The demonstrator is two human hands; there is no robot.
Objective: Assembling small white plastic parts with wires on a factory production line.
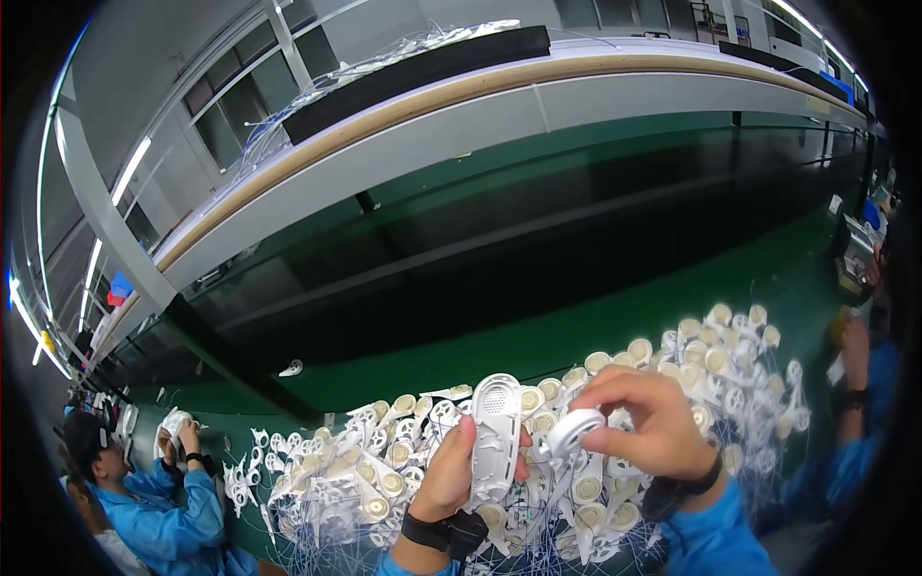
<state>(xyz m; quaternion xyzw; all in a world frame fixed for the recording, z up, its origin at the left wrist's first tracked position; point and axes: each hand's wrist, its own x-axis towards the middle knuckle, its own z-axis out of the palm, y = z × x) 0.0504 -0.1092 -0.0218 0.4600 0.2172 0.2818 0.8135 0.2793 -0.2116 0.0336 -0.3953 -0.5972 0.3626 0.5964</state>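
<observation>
Gripping the white housing (494, 446) above the heaped parts (379, 480), left hand (448, 478) seemingly angles its open side for viewing, while right hand (657, 424) pinches a round white piece (573, 432) just beside it.

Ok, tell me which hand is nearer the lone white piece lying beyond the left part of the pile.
Left. The left hand, holding a long white casing, is right of the white piece; the right hand, pinching a round white part, is farther right.
</observation>
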